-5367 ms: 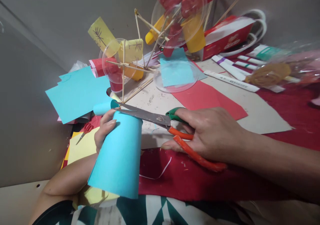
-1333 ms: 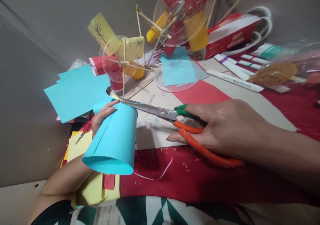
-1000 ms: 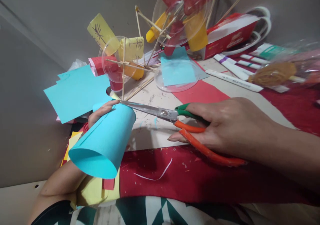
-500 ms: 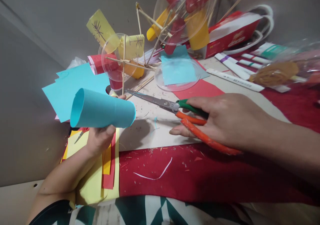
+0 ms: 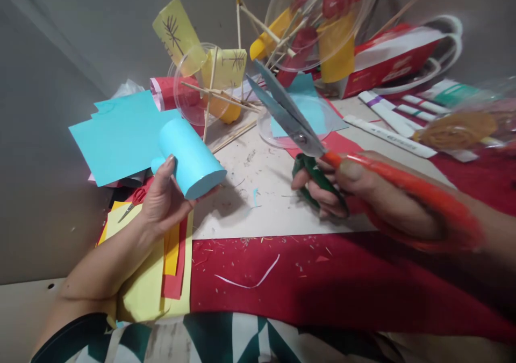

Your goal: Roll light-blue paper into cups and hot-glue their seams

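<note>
My left hand (image 5: 169, 202) is wrapped round a light blue paper cylinder (image 5: 189, 156), thumb on its near side. The cylinder is tilted, with one flat end facing down and right. Large scissors (image 5: 298, 129) are in my right hand (image 5: 363, 191), blades slightly apart and pointing up and left, away from the cylinder. One scissor handle is orange, the other dark green. Behind my left hand lie blue paper sheets (image 5: 121, 137). Past the blades stands a model of wooden sticks (image 5: 209, 94), clear plastic discs and rolled paper in yellow and red.
A clear lid (image 5: 264, 132) lies over blue paper. Markers (image 5: 389, 135), a bag of rubber bands (image 5: 455, 129) and a red and white bag (image 5: 391, 57) sit at the right. Small red-handled scissors (image 5: 139, 195) rest on coloured paper at the left. Scraps dot the red cloth (image 5: 250, 266).
My left hand has turned the blue cylinder so its closed end shows. The scissors have swung upward in my right hand, away from the cylinder, and their blades have parted a little.
</note>
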Demonstrator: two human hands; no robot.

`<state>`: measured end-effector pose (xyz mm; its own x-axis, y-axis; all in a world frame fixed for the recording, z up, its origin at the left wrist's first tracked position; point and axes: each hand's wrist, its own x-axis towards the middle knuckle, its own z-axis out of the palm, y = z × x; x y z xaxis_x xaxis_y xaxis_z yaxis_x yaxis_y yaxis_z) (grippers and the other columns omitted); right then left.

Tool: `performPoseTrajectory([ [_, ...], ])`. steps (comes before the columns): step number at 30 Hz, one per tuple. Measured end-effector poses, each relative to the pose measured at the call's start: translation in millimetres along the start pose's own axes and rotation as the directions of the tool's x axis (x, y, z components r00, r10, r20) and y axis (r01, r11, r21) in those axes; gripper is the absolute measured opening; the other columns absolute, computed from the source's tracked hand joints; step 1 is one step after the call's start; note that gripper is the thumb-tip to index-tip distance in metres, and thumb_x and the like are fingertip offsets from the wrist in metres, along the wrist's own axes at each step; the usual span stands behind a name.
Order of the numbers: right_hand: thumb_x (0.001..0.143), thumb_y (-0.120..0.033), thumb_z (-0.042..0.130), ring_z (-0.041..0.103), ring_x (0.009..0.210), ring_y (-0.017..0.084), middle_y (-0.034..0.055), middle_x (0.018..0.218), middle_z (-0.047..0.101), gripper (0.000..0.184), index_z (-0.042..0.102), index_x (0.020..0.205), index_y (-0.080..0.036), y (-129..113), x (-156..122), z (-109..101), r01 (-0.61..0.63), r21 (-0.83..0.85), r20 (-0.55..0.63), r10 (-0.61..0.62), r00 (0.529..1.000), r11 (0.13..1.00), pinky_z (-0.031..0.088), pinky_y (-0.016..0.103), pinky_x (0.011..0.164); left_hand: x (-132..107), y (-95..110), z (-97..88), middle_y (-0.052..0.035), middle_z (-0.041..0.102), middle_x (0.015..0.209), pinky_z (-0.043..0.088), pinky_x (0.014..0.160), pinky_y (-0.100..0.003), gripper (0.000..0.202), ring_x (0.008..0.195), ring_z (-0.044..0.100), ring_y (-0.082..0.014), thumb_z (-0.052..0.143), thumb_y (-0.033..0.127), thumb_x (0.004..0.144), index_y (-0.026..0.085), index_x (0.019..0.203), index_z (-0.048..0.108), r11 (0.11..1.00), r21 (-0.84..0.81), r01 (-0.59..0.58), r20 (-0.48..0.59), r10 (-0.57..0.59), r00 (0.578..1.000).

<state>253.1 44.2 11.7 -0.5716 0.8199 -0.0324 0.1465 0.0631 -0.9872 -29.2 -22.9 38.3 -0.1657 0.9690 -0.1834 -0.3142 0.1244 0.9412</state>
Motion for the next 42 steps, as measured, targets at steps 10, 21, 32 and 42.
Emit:
performPoseTrajectory([
  [10,0.07,-0.085,0.069,0.048,0.043,0.011,-0.0012,0.056,0.049,0.064,0.07,0.07,-0.021,2.6,8.7,4.8,-0.366,0.452,0.37,0.202,0.907,0.814,0.053,0.028,0.041,20.4,-13.6,-14.7,-0.0079,0.072,0.112,0.061,0.085,-0.039,0.07,0.107,0.069,-0.0292,0.083,0.062,0.072,0.024,0.124,0.056,0.984,0.124,-0.128,0.011,0.127,0.992],
  [21,0.065,-0.076,0.082,0.049,0.044,0.008,-0.0055,0.055,0.049,0.06,0.067,0.078,-0.019,3.8,6.3,9.9,-0.341,0.371,0.335,0.218,0.917,0.864,0.057,0.024,0.042,49.1,-32.5,-45.7,-0.0096,0.063,0.131,0.049,0.11,-0.045,0.107,0.129,0.061,-0.0303,0.093,0.048,0.067,0.035,0.152,0.028,0.715,0.504,-0.485,0.244,0.421,0.874],
  [32,0.07,-0.073,0.08,0.047,0.044,0.007,-0.0064,0.054,0.048,0.059,0.064,0.079,-0.017,10.6,14.5,9.8,-0.272,0.384,0.285,0.167,0.944,0.882,0.055,0.025,0.043,40.0,-19.1,-22.4,-0.0117,0.036,0.165,0.03,0.124,-0.059,0.116,0.152,0.035,-0.0411,0.092,0.056,0.066,0.037,0.16,0.026,0.253,0.578,-0.776,0.643,0.443,0.624],
  [42,0.067,-0.075,0.08,0.046,0.044,0.009,-0.0063,0.053,0.047,0.057,0.065,0.075,-0.02,5.2,9.6,8.8,-0.192,0.409,0.191,0.122,0.974,0.892,0.048,0.026,0.042,62.6,-6.4,29.2,-0.0128,0.07,0.129,0.034,0.115,-0.061,0.098,0.126,0.06,-0.0452,0.092,0.024,0.057,0.025,0.148,0.054,0.146,0.786,-0.6,0.599,0.056,0.798],
])
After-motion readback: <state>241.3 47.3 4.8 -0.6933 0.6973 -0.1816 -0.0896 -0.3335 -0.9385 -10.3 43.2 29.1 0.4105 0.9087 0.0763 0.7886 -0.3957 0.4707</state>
